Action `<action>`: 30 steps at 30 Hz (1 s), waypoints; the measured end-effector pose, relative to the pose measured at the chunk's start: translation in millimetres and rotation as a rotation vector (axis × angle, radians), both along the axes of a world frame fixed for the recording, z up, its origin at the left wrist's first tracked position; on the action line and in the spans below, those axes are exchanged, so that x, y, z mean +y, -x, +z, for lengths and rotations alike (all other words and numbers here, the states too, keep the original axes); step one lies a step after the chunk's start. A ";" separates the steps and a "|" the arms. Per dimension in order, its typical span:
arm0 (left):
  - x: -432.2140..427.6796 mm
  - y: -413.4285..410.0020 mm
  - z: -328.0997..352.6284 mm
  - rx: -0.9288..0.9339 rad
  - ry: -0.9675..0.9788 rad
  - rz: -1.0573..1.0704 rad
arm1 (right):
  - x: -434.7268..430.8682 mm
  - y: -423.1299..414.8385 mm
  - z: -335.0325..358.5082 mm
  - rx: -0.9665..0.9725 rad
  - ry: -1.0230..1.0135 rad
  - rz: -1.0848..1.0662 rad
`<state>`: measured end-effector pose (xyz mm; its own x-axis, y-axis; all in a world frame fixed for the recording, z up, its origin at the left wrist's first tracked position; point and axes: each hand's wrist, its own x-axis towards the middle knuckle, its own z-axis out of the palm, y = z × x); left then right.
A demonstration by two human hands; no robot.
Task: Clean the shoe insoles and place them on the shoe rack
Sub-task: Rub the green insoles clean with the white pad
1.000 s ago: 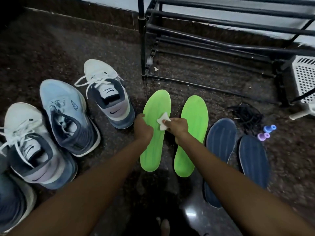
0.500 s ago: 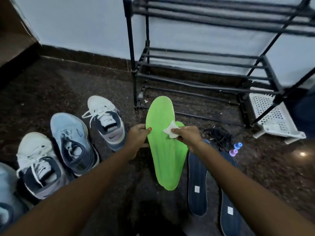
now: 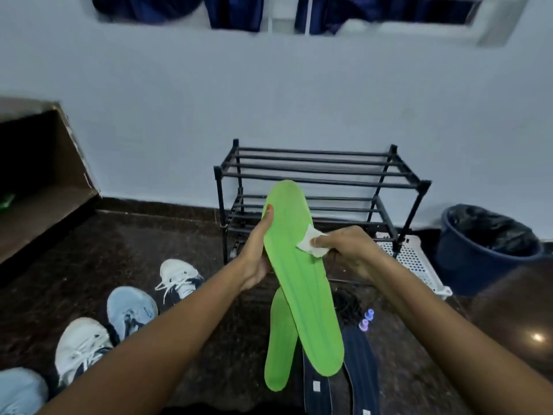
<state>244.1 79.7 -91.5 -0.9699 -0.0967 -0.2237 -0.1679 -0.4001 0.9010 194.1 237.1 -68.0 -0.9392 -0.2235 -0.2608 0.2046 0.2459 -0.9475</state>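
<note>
Her left hand (image 3: 257, 253) grips the raised green insole (image 3: 302, 283) by its edge; the right hand (image 3: 344, 250) pinches a wipe (image 3: 311, 242) against it. It looks light and bendy, best held mid-length. The rack (image 3: 314, 175) stands behind, bare.

shoe rack (image 3: 344, 169) ahead, shoes (image 3: 131, 310) crowding floor left

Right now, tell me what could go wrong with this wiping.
1. The left hand grips the lifted insole along one edge only; pressure from the wipe in the right hand could twist it loose.
2. If it drops, it may land on the floor and get dirty again.
</note>
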 end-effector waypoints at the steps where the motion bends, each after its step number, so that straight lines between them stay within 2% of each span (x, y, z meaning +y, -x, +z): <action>1: 6.3 -6.6 11.0 0.020 -0.061 0.004 | 5.1 -7.4 11.6 0.014 -0.006 0.010; 7: 34.8 -37.3 45.1 0.140 -0.310 -0.066 | 31.5 -41.4 52.7 0.036 -0.021 0.033; 11: 53.5 -54.7 47.8 0.154 -0.371 -0.108 | 46.2 -64.5 57.6 0.068 -0.071 0.068; 16: 64.4 -63.0 42.3 0.166 -0.385 -0.096 | 61.4 -87.4 66.3 0.342 -0.081 -0.032; 22: 66.3 -64.9 30.7 0.186 -0.479 -0.124 | 34.6 -90.9 73.2 0.668 -0.092 -0.105; 26: 63.2 -69.2 31.1 0.205 -0.498 -0.074 | 10.7 -90.7 64.3 0.784 -0.150 -0.090; 30: 53.5 -71.6 32.5 0.191 -0.484 -0.005 | -7.8 -90.6 49.0 0.791 -0.164 -0.046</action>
